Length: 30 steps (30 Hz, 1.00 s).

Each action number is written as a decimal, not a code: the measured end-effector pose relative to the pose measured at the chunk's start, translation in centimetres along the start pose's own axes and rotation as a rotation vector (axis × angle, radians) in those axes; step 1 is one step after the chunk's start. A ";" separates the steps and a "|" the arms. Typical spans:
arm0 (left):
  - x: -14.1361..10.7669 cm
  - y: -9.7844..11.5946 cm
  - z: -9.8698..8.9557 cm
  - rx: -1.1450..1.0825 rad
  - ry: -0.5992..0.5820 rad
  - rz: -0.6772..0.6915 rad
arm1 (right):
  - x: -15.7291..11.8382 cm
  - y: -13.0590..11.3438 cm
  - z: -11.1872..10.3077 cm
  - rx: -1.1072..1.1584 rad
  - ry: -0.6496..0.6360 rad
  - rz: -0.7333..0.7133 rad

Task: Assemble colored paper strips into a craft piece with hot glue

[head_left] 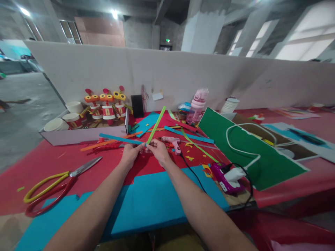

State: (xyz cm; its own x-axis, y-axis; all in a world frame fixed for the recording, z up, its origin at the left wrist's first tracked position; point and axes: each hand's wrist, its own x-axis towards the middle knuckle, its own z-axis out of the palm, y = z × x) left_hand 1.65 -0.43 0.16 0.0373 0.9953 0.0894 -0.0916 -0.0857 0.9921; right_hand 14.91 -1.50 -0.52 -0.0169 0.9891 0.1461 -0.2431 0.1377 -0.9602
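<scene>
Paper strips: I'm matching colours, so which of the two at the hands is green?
The lime-green paper strip, slanting up and right from the right hand; the blue paper strip runs leftward, beyond the left hand.

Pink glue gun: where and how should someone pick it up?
Probably take the glue gun by its handle, coming from the near side: the handle points toward the person, cord trailing from its end, while the nozzle points left, away from that grip.
</scene>
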 end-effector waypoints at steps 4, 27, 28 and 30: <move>-0.1 0.1 0.0 0.030 0.026 0.038 | 0.0 0.0 -0.1 -0.017 0.018 0.034; -0.1 0.3 -0.1 0.018 -0.008 0.040 | -0.2 -0.4 -0.1 -0.054 0.003 0.117; -0.2 0.3 -0.1 0.016 -0.007 0.038 | -0.2 -0.4 -0.1 -0.053 0.006 0.118; -0.2 0.4 0.0 0.011 -0.010 0.034 | -0.2 -0.4 -0.2 -0.054 0.016 0.117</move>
State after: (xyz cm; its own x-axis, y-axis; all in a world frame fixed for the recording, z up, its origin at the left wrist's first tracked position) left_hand 1.62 -0.66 0.53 0.0444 0.9913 0.1236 -0.0824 -0.1196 0.9894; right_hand 15.19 -1.77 -0.16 -0.0267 0.9992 0.0289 -0.1878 0.0234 -0.9819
